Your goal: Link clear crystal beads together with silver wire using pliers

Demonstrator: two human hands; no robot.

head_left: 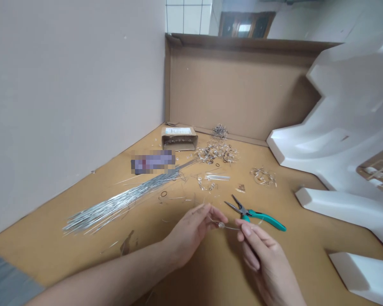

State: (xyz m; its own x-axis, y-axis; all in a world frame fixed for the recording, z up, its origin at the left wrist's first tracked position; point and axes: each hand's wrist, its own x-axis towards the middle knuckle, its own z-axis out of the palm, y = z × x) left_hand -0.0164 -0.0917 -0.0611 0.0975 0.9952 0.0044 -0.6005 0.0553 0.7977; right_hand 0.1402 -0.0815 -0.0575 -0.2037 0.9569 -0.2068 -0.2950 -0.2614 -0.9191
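Note:
A thin wire (232, 228) with a clear bead (221, 225) on it spans the gap between my two hands, above the tabletop. My left hand (196, 227) pinches one end of the wire. The other end is gripped between thumb and fingertips of my right hand (258, 248). Just beyond my right hand lie needle-nose pliers (242, 210) with green handles, jaws apart, partly hidden by the fingers. A short chain of clear beads (207, 186) and some clear strips (217, 177) rest on the table past my left hand.
A bundle of straight wires (124, 199) lies at the left. Farther back stand a small cardboard box (179, 140), a pile of beaded wire pieces (217, 152) and a tangled wire ball (220, 130). White foam (325, 199) borders the right, cardboard (242, 85) the back.

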